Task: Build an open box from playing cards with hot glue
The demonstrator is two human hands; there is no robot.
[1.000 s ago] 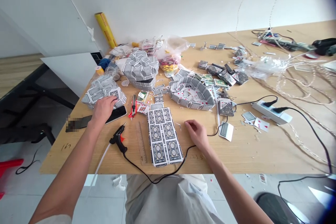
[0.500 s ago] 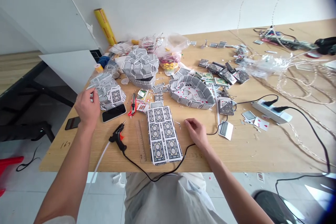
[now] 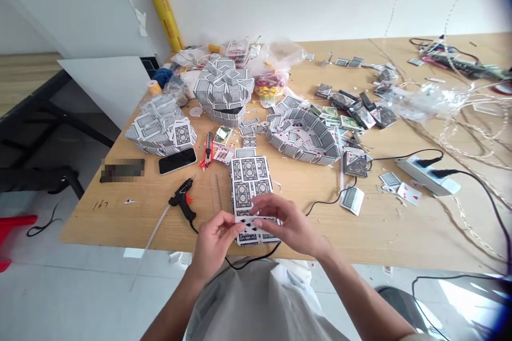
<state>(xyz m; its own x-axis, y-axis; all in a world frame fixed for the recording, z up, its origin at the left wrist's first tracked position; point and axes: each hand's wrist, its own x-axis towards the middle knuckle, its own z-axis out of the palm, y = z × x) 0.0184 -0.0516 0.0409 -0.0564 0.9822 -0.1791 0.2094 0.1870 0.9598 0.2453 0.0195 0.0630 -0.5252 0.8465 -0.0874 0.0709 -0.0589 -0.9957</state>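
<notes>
Between my two hands is a playing card [image 3: 248, 225] with black pips facing up, held low over the near end of a rectangular panel [image 3: 248, 169] made of blue-backed cards. My left hand [image 3: 216, 240] pinches the card's left end between thumb and fingers. At the other end, my right hand [image 3: 290, 224] has its thumb on the card's face and its fingers curled behind. A black glue gun [image 3: 184, 200] lies left of the panel, with a clear ruler [image 3: 216, 192] between them. The cable passes partly behind my left hand.
Heart-shaped card boxes [image 3: 224, 88] stand at the back, beside an open heart-shaped tray [image 3: 304, 152]. A phone [image 3: 178, 161] and a red-handled cutter [image 3: 207, 149] lie at left. At right are a power strip [image 3: 428, 175], its cords and loose cards [image 3: 352, 201].
My left hand has come from the card pile at the left to the panel. My right hand has moved inward from the table, and both now hold a playing card. The view has shifted slightly.
</notes>
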